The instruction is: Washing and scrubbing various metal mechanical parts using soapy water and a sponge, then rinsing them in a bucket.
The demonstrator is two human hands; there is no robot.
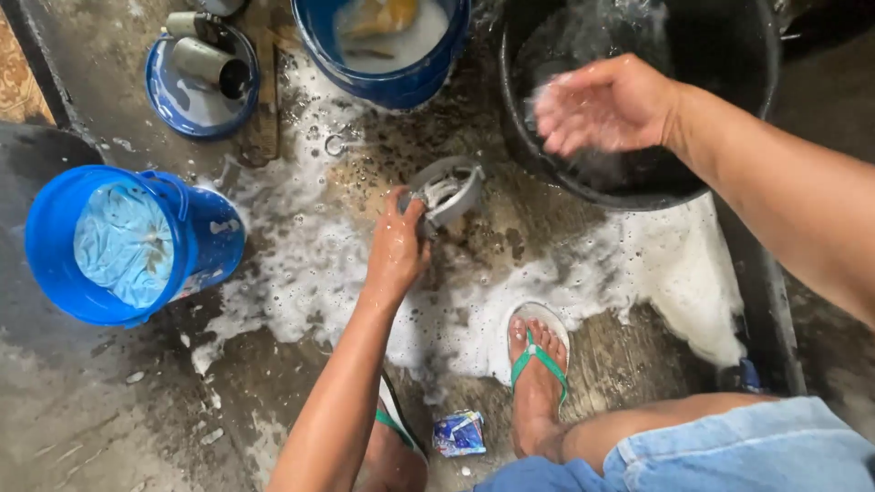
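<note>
Holding grey metal part (447, 189) in left hand (396, 248); right hand (606, 105) apart, over black tub (729, 55).

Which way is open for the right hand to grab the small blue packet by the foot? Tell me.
Probably reachable: the right hand is empty over the black tub, and the blue packet lies bare on the floor beside the foot. Only the left arm crosses nearby.

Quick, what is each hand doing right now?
Left hand: closed, holding a grey metal strainer over the soapy floor.
Right hand: open, holding nothing, wet, above the black tub.
</note>
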